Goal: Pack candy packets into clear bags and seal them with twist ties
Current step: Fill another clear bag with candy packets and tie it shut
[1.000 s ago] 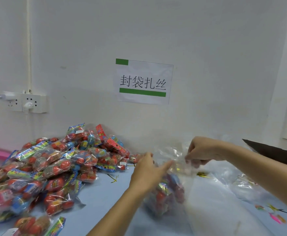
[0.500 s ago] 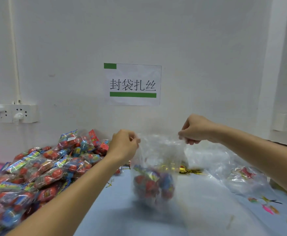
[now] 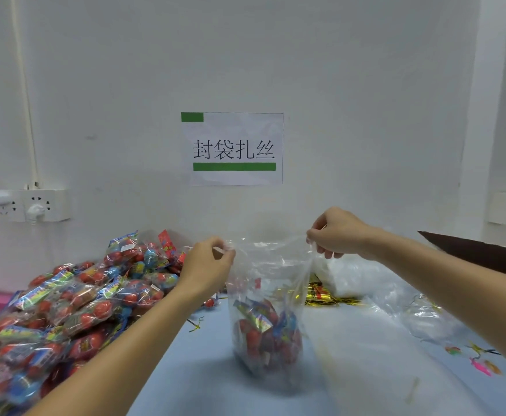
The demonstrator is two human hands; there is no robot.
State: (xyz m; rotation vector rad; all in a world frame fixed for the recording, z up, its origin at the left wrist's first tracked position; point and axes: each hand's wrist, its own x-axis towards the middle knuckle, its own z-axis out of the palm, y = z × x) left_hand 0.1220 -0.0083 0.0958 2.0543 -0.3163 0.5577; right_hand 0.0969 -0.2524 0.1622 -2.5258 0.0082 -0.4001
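Note:
A clear bag (image 3: 271,283) hangs upright in front of me, its bottom filled with red and blue candy packets (image 3: 265,334). My left hand (image 3: 206,265) pinches the bag's top left corner. My right hand (image 3: 339,232) pinches the top right corner, a little higher. The mouth is stretched between them. A big heap of candy packets (image 3: 74,301) lies at the left. Gold twist ties (image 3: 324,295) lie behind the bag.
Loose clear bags (image 3: 396,295) are piled at the right on the blue table (image 3: 203,379). A dark flap (image 3: 480,250) juts in from the right. One stray twist tie (image 3: 196,324) lies near my left forearm. A wall with sockets and a paper sign stands close behind.
Both hands took the bag by its top corners and lifted it upright from the table. They have pulled the mouth wider apart since half a second ago.

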